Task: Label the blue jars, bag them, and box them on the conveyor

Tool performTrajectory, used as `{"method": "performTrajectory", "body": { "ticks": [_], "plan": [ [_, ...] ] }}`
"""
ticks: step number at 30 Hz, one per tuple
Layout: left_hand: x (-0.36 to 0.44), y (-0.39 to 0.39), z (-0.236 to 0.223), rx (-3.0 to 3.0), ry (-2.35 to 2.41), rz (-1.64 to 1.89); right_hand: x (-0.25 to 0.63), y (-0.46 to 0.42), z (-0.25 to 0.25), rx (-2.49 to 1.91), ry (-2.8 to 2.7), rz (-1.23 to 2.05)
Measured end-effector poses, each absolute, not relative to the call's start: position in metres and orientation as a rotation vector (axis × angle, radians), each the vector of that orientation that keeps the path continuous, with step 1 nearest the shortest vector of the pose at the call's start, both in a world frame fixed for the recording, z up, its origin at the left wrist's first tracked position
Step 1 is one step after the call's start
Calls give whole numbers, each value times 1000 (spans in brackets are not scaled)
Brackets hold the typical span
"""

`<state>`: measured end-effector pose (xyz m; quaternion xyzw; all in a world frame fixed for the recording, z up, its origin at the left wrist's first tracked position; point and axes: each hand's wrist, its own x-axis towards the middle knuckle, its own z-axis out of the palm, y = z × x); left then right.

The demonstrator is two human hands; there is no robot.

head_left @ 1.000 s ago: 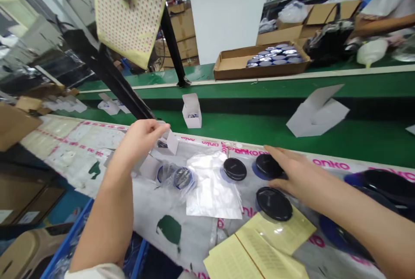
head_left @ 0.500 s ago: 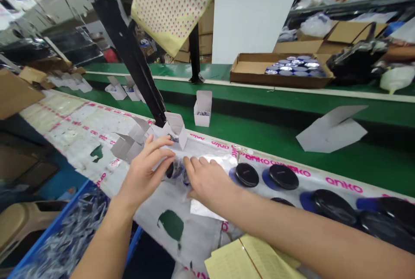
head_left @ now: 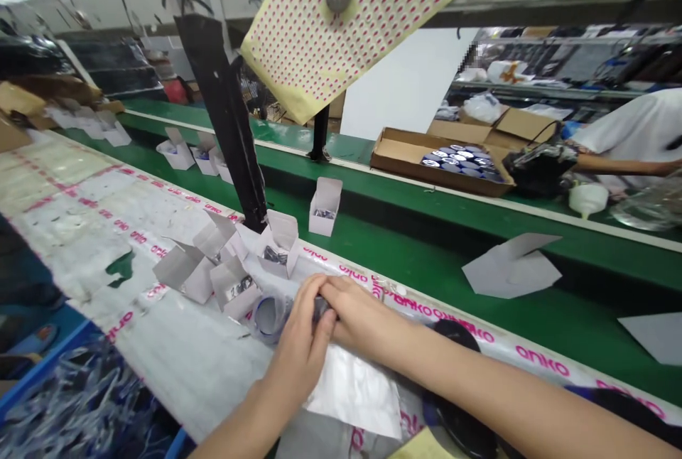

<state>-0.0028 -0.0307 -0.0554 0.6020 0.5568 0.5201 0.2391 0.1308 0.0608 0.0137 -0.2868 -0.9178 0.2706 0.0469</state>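
Dark piece (head_left: pixel 320 308), mostly hidden by fingers, seen in the head view between your two hands, above the pale bench (head_left: pixel 181 359) with its pink lettering. Your left hand (head_left: pixel 301 339) is narrow, its fingers and thumb curled about the piece; your right hand (head_left: pixel 356 312) closes on it from the other side, its fingertips meeting the left. How firmly either one grips cannot be told. Just beside your left hand lies a blue-rimmed round item (head_left: pixel 265 317) in clear film. Beyond it stand open white boxes (head_left: pixel 186 276), two of them with shiny or dark contents showing. A silvery pouch (head_left: pixel 356 393) lies flat near your wrists, and black-topped round items (head_left: pixel 457 335) show on both sides of your right forearm. Along the far edge of the bench runs the green belt (head_left: pixel 397 254), which carries an upright white box (head_left: pixel 322 224) with its lid raised and, farther right, a tilted white carton (head_left: pixel 509 278). On the ledge behind, a cardboard tray (head_left: pixel 399 160) holds blue discs (head_left: pixel 458 159); at far right, another person's arm (head_left: pixel 621 164) reaches across.
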Motion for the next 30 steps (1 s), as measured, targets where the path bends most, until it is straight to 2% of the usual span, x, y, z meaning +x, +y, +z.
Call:
{"method": "performTrajectory", "body": {
  "ticks": [5, 12, 18, 20, 23, 26, 30],
  "plan": [
    [-11, -32, -68, 1346, 1388, 1466, 132, 67, 9, -699, -2784, 1058],
    [3, -34, -51, 1048, 1194, 1699, 123, 59, 17, -821, -3016, 763],
    [16, -37, -22, 1066, 1220, 1740, 143, 102, 56, -833, -2723, 964],
    [22, -15, -17, 1083, 1356, 1615, 146, 137, 71, -929, -2553, 867],
    [32, 44, -20, 1096, 1578, 1456, 128, 189, 74, -943, -2305, 527],
    [42, 109, -31, 930, 1892, 1535, 98, 220, 53, -890, -2285, 362],
    [45, 158, -45, 788, 2042, 1653, 78, 232, 24, -898, -2457, 248]
  ]
}}
